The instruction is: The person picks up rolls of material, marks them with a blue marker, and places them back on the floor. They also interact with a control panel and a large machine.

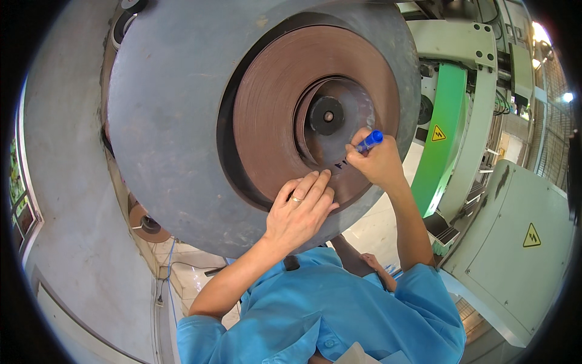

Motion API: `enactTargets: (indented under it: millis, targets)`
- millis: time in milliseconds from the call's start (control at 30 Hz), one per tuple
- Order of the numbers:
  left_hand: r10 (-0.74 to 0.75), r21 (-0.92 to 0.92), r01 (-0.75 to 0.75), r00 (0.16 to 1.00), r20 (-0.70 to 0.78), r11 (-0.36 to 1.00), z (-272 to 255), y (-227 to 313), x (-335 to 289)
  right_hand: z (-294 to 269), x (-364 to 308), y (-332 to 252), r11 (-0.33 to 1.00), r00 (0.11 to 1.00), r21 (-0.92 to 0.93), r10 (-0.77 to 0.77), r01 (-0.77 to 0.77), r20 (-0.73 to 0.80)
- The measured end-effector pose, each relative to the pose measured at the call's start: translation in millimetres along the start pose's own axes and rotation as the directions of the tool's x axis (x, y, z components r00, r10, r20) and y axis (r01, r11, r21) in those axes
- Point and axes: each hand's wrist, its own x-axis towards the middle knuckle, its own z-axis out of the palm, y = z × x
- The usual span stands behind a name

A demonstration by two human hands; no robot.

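A large roll of brown strip material (273,97) is wound around a grey core, with a black round hub (327,116) at its middle. Behind the roll stands a wide grey disc (163,133). My right hand (377,159) grips a blue marker pen (368,142) at the lower right of the roll's side. Its tip is hidden by my fingers, and dark handwritten marks show on the brown face just left of it. My left hand (303,203), wearing a ring, lies with fingers stretched out against the roll's lower edge, holding nothing.
To the right are a green machine panel (439,145) and a pale cabinet (515,249), each with a yellow warning sign. A smaller brown roll (147,223) lies at the lower left by a grey wall (66,151). A blue cable (171,267) runs along the floor.
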Motion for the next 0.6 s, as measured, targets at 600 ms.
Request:
enactTargets:
  millis: [600]
  targets:
    - [-0.008, -0.022, 0.008, 1.000, -0.025, 1.000, 1, 0, -4, 5, 0, 12, 0.982, 0.996, 0.189, 0.042, -0.026, -0.083]
